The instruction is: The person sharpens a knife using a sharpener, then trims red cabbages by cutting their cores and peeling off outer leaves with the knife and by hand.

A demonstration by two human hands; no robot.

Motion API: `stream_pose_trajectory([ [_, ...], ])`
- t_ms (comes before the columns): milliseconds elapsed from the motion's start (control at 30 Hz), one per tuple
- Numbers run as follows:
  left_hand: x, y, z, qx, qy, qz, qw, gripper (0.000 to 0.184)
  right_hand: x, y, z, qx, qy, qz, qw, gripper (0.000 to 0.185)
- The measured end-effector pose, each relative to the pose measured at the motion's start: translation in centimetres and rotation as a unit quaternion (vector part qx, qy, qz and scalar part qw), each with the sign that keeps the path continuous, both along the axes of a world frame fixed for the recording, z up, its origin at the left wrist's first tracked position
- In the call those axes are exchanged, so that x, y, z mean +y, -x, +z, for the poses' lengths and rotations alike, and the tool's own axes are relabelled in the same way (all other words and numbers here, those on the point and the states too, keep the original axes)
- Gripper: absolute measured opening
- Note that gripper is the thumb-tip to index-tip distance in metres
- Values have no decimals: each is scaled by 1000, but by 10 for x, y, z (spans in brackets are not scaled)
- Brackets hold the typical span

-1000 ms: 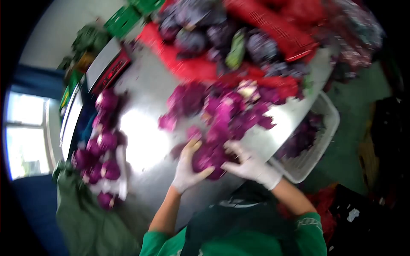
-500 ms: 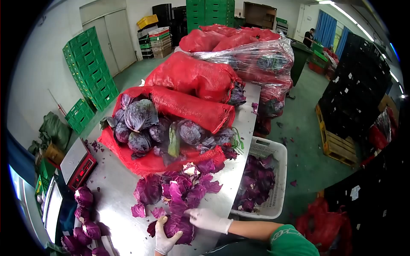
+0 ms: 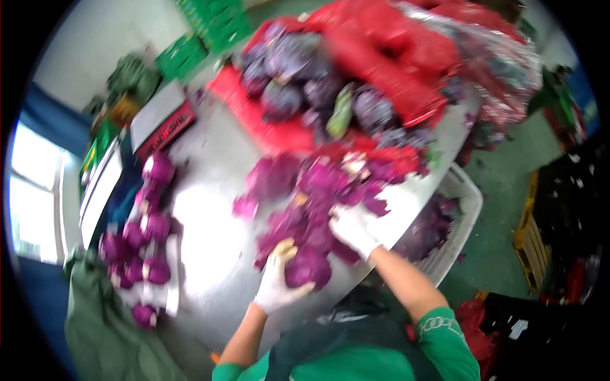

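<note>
Wearing a white glove, my left hand (image 3: 279, 279) is wrapped round the lower side of a red cabbage head (image 3: 309, 267) on the metal table. My right hand (image 3: 354, 230), also gloved, has its fingers curled on a loose red cabbage leaf (image 3: 322, 236) just above the head; blur softens the fingertips. Beyond both hands lies a heap of peeled purple leaves (image 3: 324, 181) with pale stem pieces. Behind it, an open red mesh bag (image 3: 244, 124) spills unpeeled cabbages (image 3: 283, 98).
Trimmed cabbages (image 3: 154, 225) sit in a group at the left, near a red-and-grey scale (image 3: 164, 124). A white basket (image 3: 471, 197) holding leaves stands below the table's right edge. Full red mesh bags (image 3: 406, 47) fill the table's far end. Green crates (image 3: 213, 25) are stacked beyond.
The view has swung down and left, showing more of the trimmed cabbages and my body. My right hand has moved away from the cabbage head, to its upper right, while my left stays on it.
</note>
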State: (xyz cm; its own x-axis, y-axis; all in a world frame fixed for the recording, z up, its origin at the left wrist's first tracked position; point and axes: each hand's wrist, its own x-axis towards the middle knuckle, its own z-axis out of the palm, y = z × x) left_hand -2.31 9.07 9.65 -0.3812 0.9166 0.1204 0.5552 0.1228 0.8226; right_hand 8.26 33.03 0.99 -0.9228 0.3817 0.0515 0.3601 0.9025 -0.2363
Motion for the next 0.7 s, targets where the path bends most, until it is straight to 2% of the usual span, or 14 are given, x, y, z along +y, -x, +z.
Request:
stream_pose_trajectory([
  [33, -2, 2, 1, -8, -1, 18, 1000, 81, 4, 4, -12, 47, 91, -35, 994, 24],
  [67, -6, 2, 1, -15, -4, 33, 999, 81, -4, 5, -2, 86, 180, -78, 977, 26],
  [133, -8, -2, -2, -22, 11, 81, 996, 80, -16, 2, 27, 112, 109, -87, 984, 34],
  [167, -9, -5, -1, -19, 17, 97, 995, 79, -27, 0, 50, 140, 126, -91, 978, 35],
  [233, -12, -10, -3, -59, 35, 115, 991, 93, -45, -7, 77, 223, 134, -82, 962, 33],
  [267, -14, -13, -1, -77, 55, 121, 988, 100, -51, -14, 78, 229, 185, -66, 953, 34],
  [300, -15, -12, -1, -74, 73, 99, 990, 112, -55, -17, 77, 205, 266, -41, 941, 35],
  [333, -14, -12, 1, -77, 76, 104, 989, 112, -59, -17, 80, 181, 343, -18, 922, 36],
  [400, -13, -15, 6, -39, 58, 86, 994, 113, -62, -11, 97, 118, 380, 42, 917, 42],
  [500, -16, -18, 2, -21, 26, 83, 996, 115, -60, 4, 90, 54, 376, 152, 913, 44],
  [533, -18, -19, 0, -6, 5, 87, 996, 116, -57, 7, 88, 53, 377, 153, 912, 44],
  [600, -22, -28, 2, 66, 23, 154, 986, 117, -52, 14, 93, -43, 562, 84, 822, 42],
  [667, -26, -41, 5, 128, 38, 220, 966, 115, -54, 11, 78, -6, 580, 21, 814, 38],
  [700, -28, -47, 3, 143, 24, 247, 958, 102, -57, 6, 73, 28, 545, 1, 838, 36],
])
